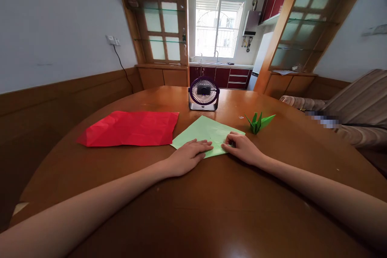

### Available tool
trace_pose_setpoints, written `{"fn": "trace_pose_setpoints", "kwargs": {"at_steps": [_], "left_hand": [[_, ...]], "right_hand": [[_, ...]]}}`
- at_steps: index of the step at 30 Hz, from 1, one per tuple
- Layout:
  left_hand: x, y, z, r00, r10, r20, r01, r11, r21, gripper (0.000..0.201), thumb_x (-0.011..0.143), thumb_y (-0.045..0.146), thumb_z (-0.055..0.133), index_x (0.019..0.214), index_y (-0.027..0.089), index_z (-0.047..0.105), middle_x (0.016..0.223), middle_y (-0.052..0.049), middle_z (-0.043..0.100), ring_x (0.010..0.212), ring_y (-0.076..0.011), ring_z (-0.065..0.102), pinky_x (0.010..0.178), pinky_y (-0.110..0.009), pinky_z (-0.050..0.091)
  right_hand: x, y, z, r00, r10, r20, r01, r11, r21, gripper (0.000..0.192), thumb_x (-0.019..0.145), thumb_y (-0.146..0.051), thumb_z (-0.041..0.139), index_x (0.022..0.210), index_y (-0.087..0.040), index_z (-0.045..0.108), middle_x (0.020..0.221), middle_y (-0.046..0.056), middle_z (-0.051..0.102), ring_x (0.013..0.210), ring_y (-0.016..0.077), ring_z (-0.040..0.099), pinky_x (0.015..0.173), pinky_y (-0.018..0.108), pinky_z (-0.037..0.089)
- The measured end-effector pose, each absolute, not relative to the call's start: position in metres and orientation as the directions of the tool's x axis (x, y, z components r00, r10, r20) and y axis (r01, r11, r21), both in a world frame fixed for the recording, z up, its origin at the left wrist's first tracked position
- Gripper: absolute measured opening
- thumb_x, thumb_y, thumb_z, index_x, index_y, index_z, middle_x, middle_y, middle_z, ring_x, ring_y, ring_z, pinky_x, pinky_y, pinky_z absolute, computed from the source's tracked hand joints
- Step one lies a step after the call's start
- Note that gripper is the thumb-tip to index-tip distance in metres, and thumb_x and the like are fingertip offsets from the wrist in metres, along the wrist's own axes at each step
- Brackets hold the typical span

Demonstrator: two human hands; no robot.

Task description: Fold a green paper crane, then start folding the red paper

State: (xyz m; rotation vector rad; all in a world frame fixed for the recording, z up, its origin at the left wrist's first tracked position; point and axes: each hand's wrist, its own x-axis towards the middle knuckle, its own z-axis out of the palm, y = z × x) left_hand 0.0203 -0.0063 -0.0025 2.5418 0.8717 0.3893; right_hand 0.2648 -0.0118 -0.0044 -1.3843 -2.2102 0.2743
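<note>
A sheet of light green paper lies on the table with one corner pointing away from me. My left hand rests flat on its lower left part, fingers stretched out to the right. At the lower right edge, my right hand has its fingers curled in, with thumb and forefinger closed at the paper. Its fingertips partly hide that edge. Just right of this hand stands a folded green paper crane. To the left of my left hand lies a creased red paper sheet.
A small dark desk fan stands behind the paper on the round brown wooden table. A tiny pale scrap lies near the crane. Beyond the table's right edge is a striped armchair.
</note>
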Motion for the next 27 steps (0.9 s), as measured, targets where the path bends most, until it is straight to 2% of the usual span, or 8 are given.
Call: {"fn": "trace_pose_setpoints", "kwargs": {"at_steps": [5, 9, 14, 17, 23, 27], "left_hand": [[0.012, 0.004, 0.006, 0.772, 0.635, -0.002, 0.478, -0.579, 0.661, 0.046, 0.09, 0.021, 0.042, 0.135, 0.026, 0.051, 0.151, 0.002, 0.038, 0.145, -0.0202, 0.021, 0.12, -0.045, 0.013], [0.008, 0.007, 0.011, 0.781, 0.622, -0.06, 0.476, -0.531, 0.701, 0.049, 0.089, 0.022, 0.043, 0.136, 0.026, 0.051, 0.152, 0.002, 0.035, 0.146, -0.0231, 0.017, 0.12, -0.047, 0.011], [0.008, 0.008, 0.013, 0.792, 0.603, -0.093, 0.483, -0.528, 0.699, 0.051, 0.09, 0.023, 0.044, 0.141, 0.026, 0.045, 0.155, 0.002, 0.029, 0.147, -0.0213, 0.013, 0.12, -0.044, 0.007], [0.006, 0.009, 0.014, 0.799, 0.588, -0.125, 0.5, -0.536, 0.68, 0.053, 0.091, 0.023, 0.044, 0.144, 0.028, 0.041, 0.156, 0.003, 0.026, 0.147, -0.022, 0.01, 0.12, -0.046, 0.006], [0.004, 0.007, 0.017, 0.855, 0.517, -0.034, 0.432, -0.675, 0.598, 0.056, 0.093, 0.016, 0.041, 0.146, 0.033, 0.035, 0.154, 0.004, 0.03, 0.146, -0.0222, 0.017, 0.118, -0.052, 0.017], [0.001, 0.007, 0.019, 0.87, 0.494, -0.001, 0.414, -0.727, 0.548, 0.057, 0.094, 0.02, 0.046, 0.147, 0.034, 0.031, 0.155, 0.001, 0.026, 0.145, -0.0244, 0.018, 0.116, -0.052, 0.023]], "right_hand": [[0.266, -0.011, -0.006, -0.353, 0.877, 0.327, 0.781, 0.469, -0.413, 0.023, 0.086, -0.032, 0.056, 0.07, -0.018, 0.05, 0.079, 0.002, 0.055, 0.068, 0.0144, 0.051, 0.064, 0.027, 0.038], [0.267, -0.011, -0.007, -0.353, 0.874, 0.333, 0.78, 0.472, -0.412, 0.022, 0.087, -0.032, 0.056, 0.07, -0.018, 0.051, 0.079, 0.002, 0.056, 0.068, 0.014, 0.052, 0.064, 0.027, 0.038], [0.267, -0.011, -0.007, -0.357, 0.874, 0.33, 0.781, 0.473, -0.407, 0.022, 0.087, -0.032, 0.056, 0.071, -0.017, 0.051, 0.08, 0.002, 0.055, 0.068, 0.0138, 0.051, 0.064, 0.027, 0.038], [0.267, -0.011, -0.007, -0.363, 0.87, 0.334, 0.78, 0.479, -0.403, 0.022, 0.087, -0.031, 0.056, 0.071, -0.017, 0.051, 0.079, 0.002, 0.055, 0.068, 0.0137, 0.051, 0.063, 0.026, 0.037], [0.266, -0.013, -0.005, -0.358, 0.874, 0.328, 0.785, 0.472, -0.401, 0.021, 0.087, -0.031, 0.055, 0.072, -0.017, 0.051, 0.08, 0.003, 0.055, 0.068, 0.0142, 0.051, 0.064, 0.027, 0.038], [0.266, -0.014, -0.005, -0.359, 0.874, 0.329, 0.784, 0.473, -0.402, 0.02, 0.087, -0.031, 0.055, 0.072, -0.018, 0.052, 0.081, 0.003, 0.056, 0.068, 0.0139, 0.051, 0.064, 0.027, 0.038]]}}
